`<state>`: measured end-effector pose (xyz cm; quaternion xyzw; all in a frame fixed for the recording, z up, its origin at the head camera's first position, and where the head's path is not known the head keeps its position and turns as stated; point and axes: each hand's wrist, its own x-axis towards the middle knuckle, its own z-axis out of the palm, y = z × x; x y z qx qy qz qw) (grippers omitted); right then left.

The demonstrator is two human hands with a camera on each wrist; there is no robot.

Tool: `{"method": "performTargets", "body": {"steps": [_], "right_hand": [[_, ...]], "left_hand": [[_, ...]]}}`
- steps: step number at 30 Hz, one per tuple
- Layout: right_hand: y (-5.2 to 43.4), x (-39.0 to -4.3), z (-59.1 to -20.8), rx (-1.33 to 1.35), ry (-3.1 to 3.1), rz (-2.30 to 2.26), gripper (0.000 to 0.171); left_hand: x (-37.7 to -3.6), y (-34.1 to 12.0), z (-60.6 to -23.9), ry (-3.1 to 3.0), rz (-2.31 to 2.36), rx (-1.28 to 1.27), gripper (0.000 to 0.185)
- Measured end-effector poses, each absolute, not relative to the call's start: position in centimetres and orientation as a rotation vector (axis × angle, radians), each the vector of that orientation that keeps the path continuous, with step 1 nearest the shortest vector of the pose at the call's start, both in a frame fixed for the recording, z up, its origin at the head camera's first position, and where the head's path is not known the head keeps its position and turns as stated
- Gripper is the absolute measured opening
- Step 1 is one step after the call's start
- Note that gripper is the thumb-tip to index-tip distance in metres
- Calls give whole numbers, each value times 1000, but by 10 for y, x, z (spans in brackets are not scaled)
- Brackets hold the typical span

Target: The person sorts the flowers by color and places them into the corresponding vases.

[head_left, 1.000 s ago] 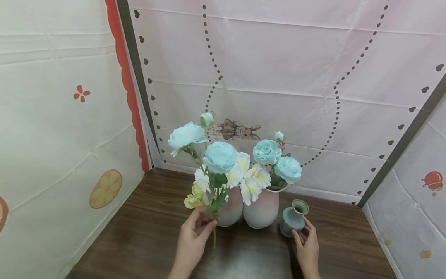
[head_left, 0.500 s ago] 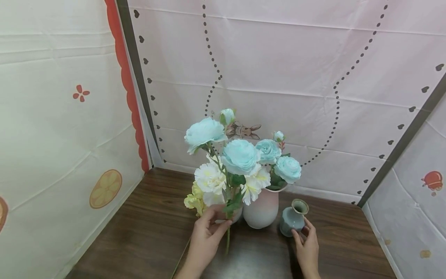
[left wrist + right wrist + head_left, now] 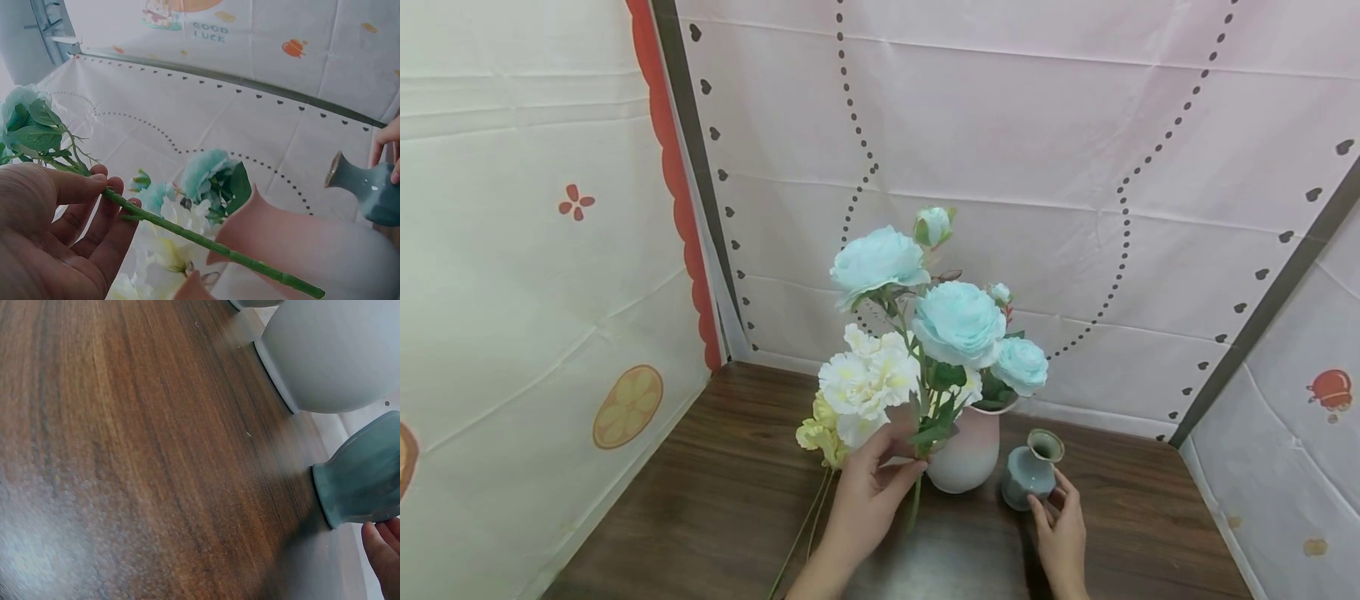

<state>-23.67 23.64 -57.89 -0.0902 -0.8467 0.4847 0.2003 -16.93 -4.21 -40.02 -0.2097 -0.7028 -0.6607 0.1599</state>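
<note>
Pinching a green stem between thumb and curled fingers, the left hand holds a spray of pale blue flowers upright above the dark wooden table, the blooms standing in front of the pink vase and the cut end of the stem hanging free below the hand. The left wrist view shows the stem running across the fingertips, gripped against the thumb. The right hand rests on the table with its fingers lightly curled round the side of the small teal vase; the right wrist view shows only a few fingertips touching the base of that vase, which stands upright just to the right of the pink one. The pink vase already holds more blue flowers, and left of it cream and yellow blooms cluster, with thin stems trailing down across the tabletop. The table is a brown wood-grain surface with a soft sheen near the front. Cloth walls close it in on three sides: a pale pink backdrop with dotted curves and little hearts, a cream left panel with a red scalloped border and an orange-slice print, and a right panel carrying a small red print.
</note>
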Motion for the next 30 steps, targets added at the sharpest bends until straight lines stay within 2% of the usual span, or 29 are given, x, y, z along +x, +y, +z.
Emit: {"method": "performTargets", "body": {"steps": [7, 30], "right_hand": [[237, -235, -576, -256, -2396, 1349, 60], [239, -238, -583, -264, -2374, 1343, 59]], "left_hand": [[-172, -36, -391, -2003, -1874, -631, 27], [-184, -16, -364, -1949, -1864, -776, 25]]}}
